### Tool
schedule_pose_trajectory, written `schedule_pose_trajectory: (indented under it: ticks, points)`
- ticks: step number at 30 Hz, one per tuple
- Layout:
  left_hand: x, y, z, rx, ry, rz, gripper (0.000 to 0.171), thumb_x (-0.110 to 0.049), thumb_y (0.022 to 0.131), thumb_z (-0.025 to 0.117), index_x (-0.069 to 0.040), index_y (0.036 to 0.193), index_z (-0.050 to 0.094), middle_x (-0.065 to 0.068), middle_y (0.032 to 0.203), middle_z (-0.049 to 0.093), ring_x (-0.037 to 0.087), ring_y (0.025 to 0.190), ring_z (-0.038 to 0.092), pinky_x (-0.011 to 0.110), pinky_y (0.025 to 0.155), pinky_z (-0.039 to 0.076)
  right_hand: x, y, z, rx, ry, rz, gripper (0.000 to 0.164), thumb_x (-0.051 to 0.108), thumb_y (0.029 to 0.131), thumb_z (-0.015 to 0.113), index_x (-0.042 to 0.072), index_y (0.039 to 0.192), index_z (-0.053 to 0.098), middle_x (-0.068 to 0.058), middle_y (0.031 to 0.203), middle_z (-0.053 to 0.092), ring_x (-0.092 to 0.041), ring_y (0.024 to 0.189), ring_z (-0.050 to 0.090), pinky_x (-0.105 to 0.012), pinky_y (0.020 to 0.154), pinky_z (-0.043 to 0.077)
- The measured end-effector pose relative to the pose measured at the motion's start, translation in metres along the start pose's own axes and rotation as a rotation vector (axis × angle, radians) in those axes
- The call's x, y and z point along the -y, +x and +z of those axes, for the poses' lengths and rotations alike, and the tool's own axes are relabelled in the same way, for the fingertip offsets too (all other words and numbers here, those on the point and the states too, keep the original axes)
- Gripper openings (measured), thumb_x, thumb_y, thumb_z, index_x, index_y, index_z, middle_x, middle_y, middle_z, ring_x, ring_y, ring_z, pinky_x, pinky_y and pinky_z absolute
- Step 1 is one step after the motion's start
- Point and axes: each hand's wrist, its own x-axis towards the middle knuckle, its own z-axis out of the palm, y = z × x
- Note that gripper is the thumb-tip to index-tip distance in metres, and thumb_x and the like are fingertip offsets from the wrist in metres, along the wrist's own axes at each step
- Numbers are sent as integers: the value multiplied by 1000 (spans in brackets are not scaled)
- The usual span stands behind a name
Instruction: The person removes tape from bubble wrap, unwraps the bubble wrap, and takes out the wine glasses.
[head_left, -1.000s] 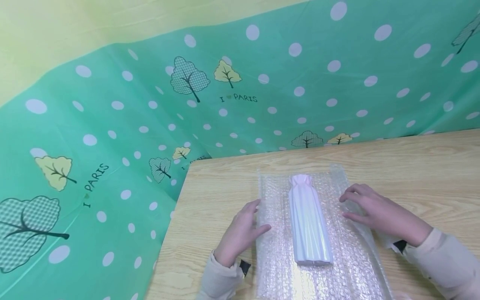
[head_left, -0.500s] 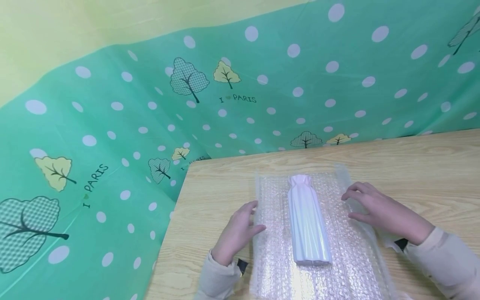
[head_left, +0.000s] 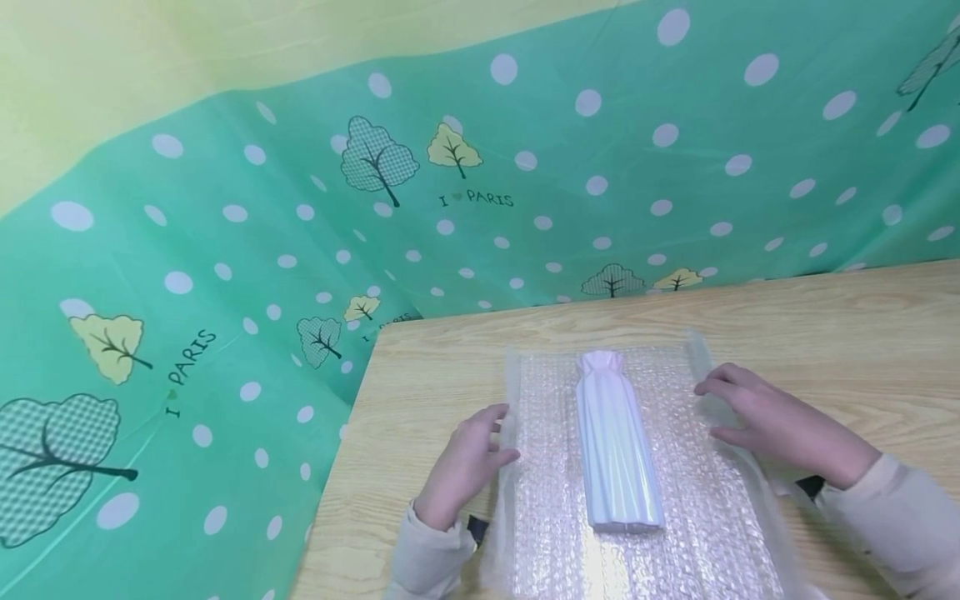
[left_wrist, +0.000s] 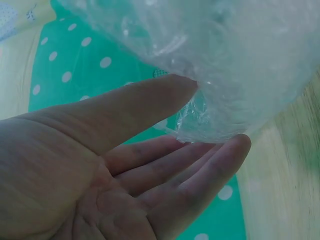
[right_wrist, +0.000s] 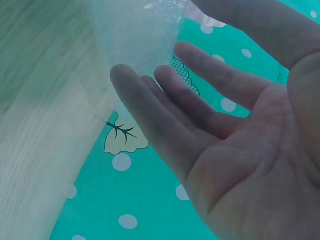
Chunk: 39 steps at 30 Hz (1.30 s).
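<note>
A pale vase (head_left: 618, 442) with fluted sides and a pinched neck lies on its side, pinkish at the neck and bluish-white toward the base. Under it spreads a sheet of clear bubble wrap (head_left: 551, 492). My left hand (head_left: 465, 462) is at the sheet's left edge, thumb and fingers apart; in the left wrist view the thumb and fingertips (left_wrist: 235, 145) touch the wrap. My right hand (head_left: 772, 421) is at the right edge with loosely bent fingers. In the right wrist view its fingertips (right_wrist: 120, 75) reach the wrap, though contact is hard to tell.
Everything lies on a light wood-grain table (head_left: 420, 375). Behind and to the left hangs a green curtain (head_left: 247, 275) with white dots and printed trees. The near end of the bubble wrap runs out of the head view.
Both hands have moved slightly outward, the left one leftward and the right one rightward. The bubble wrap's side edges have spread apart with them. The vase has stayed almost in place.
</note>
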Motion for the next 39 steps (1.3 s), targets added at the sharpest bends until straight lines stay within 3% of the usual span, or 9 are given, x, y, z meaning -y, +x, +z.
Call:
schedule_pose_trajectory:
  ticks: [19,30,39]
  points:
    - [0,-1,-6,-2,16,-10,66,-8,86,75,0,144,45,23,133,59,34,99,68,39,81,61,-3,-2,-5,21,-14,34,52,12,75,84,-9,118,62,-22,114,60,-35,100,62,-49,81,59]
    - [3,0,-6,-14,31,-7,66,-7,86,76,1,144,46,24,132,59,34,99,68,39,80,61,-3,-4,-8,64,-62,106,53,15,75,84,-6,119,63,-23,117,59,-39,101,61,-47,70,61]
    - [3,-2,-8,-14,42,-13,65,-7,86,75,1,144,46,23,133,59,35,101,68,41,82,61,-7,-6,-9,54,-84,92,51,11,74,85,-6,117,64,-24,116,60,-40,101,62,-50,75,60]
